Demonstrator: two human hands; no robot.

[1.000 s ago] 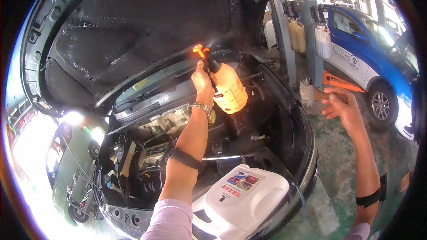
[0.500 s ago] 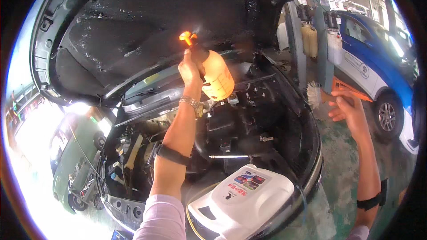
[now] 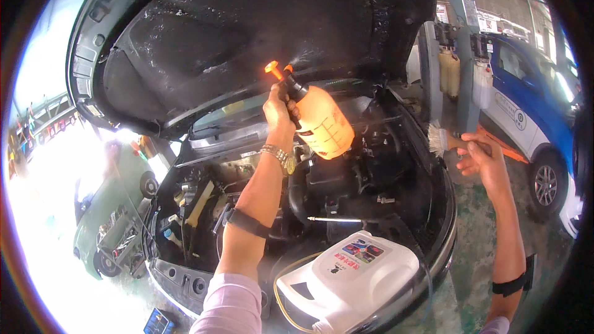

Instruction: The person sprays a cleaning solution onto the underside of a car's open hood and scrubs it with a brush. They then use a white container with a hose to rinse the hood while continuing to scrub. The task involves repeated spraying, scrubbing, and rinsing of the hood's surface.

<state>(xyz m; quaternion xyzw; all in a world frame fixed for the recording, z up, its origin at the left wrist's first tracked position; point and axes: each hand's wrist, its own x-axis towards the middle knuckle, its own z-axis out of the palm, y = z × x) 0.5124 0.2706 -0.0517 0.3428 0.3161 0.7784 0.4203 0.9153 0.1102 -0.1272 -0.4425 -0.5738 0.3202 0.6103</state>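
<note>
My left hand (image 3: 279,113) is closed round the black neck of an orange pump sprayer (image 3: 326,125). The bottle is tilted, its nozzle end up near the wet underside of the raised black bonnet (image 3: 204,37). A faint whitish mist shows by the nozzle. In my right hand (image 3: 486,159), off to the right of the car, is a brush (image 3: 437,140) with pale bristles; its wooden handle is partly hidden by my fingers. Below the sprayer lies the open engine bay (image 3: 331,182).
A white jerrycan (image 3: 349,278) lies at the front of the engine bay, near a thin metal rod (image 3: 334,219). A grey lift post (image 3: 467,102) and a blue and white car (image 3: 526,99) stand on the right. At left is a tool cart (image 3: 120,235).
The view has shifted, so the scene sits further right and slightly lower. The sprayer leans over more, its base further right. Both hands keep their holds.
</note>
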